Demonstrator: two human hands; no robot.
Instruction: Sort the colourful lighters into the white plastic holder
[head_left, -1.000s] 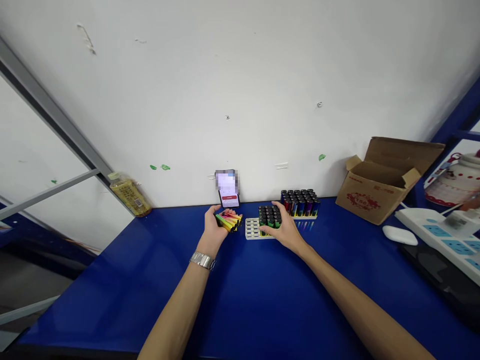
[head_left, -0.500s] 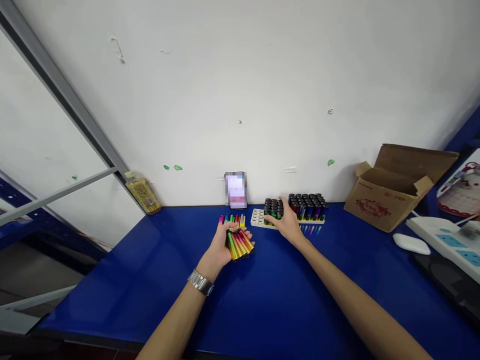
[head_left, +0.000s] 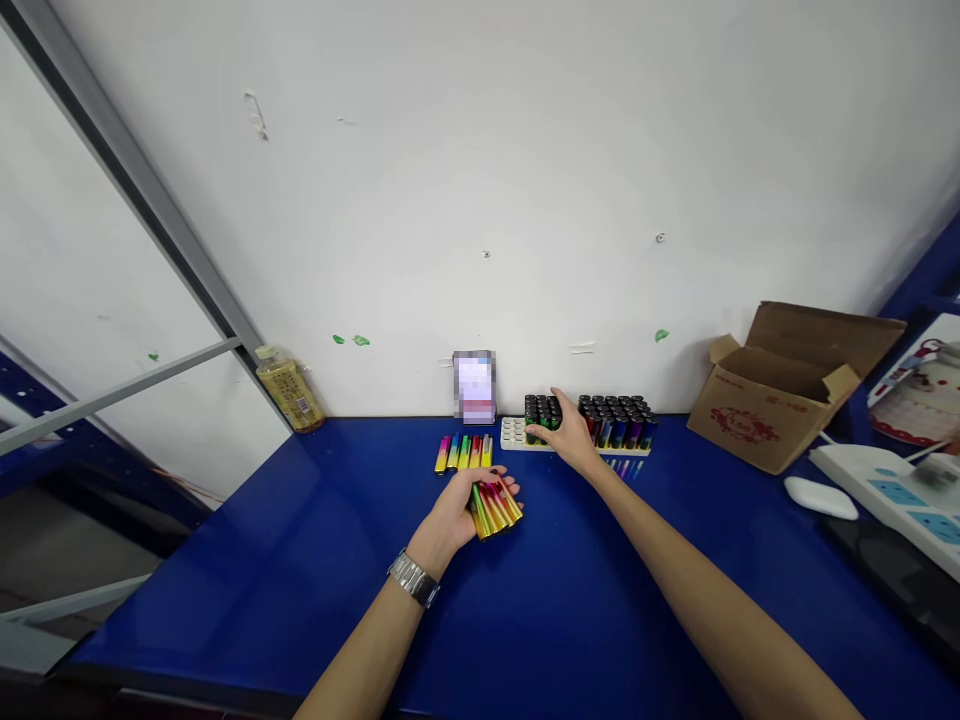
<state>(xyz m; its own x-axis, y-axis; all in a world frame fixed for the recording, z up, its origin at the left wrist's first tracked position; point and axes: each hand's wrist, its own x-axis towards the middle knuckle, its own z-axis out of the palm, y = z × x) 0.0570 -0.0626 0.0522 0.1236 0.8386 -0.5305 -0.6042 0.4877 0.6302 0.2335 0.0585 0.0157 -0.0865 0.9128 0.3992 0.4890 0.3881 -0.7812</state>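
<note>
My left hand (head_left: pixel 459 505), palm up, is closed around a bundle of slim metallic lighters (head_left: pixel 495 508), coloured in red, pink, green and gold. Beyond it a row of similar lighters (head_left: pixel 465 452) lies flat on the blue table. My right hand (head_left: pixel 574 437) spans a block of black-topped lighters (head_left: pixel 541 410) standing upright in a white holed tray (head_left: pixel 512 434), its thumb at their near side and fingers behind. Bare holes show at the tray's left end. Right of this hand stand more upright lighters (head_left: pixel 619 420), red, blue and purple below black tops.
A phone (head_left: pixel 474 388) leans on the wall behind the row. A yellowish bottle (head_left: pixel 291 390) stands far left. Toward the right are an open cardboard box (head_left: pixel 765 410), a white rounded case (head_left: pixel 820 497), a power strip (head_left: pixel 892 495) and a dark flat object (head_left: pixel 885 570).
My left hand with its bundle has come nearer and slightly right, uncovering more of the lying row. My right hand has shifted slightly left at the upright lighters.
</note>
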